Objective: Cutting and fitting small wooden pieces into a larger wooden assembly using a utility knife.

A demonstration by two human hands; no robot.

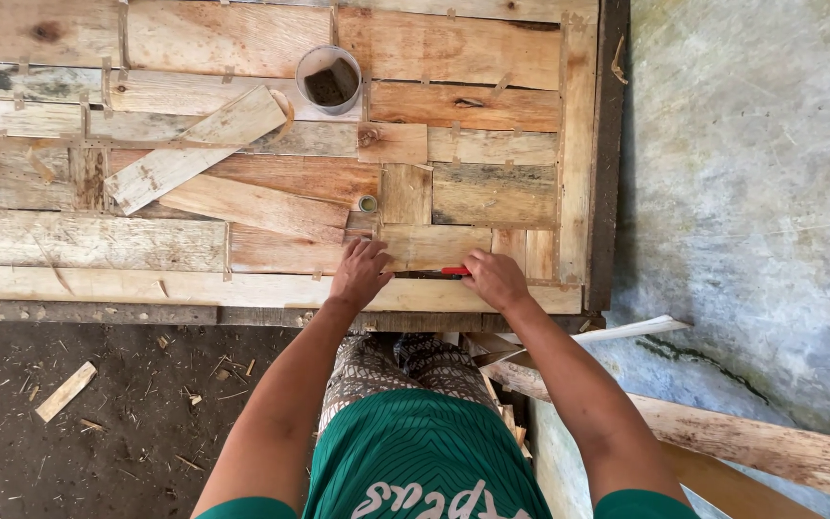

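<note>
Left hand [359, 272] flat on a short wooden piece [432, 247], fingers [367, 252] spread and released, pressing down rather than gripping. Right hand [495, 279] clenched around a red pencil [454, 271] — long axis left to right, tip pointing left along the piece's near edge. Piece set near the front right of the counter [69, 240], a patchwork of rough planks, pale to reddish, grain coarse and stained, its long axis running left to right too. Loose pale board [196, 146] lying tilted across the planks further back. Round tin [329, 81] with dark contents at the far side — small ring-shaped cap [368, 204] between tin and hands. Dirt floor [98, 413] strewn with chips.
</note>
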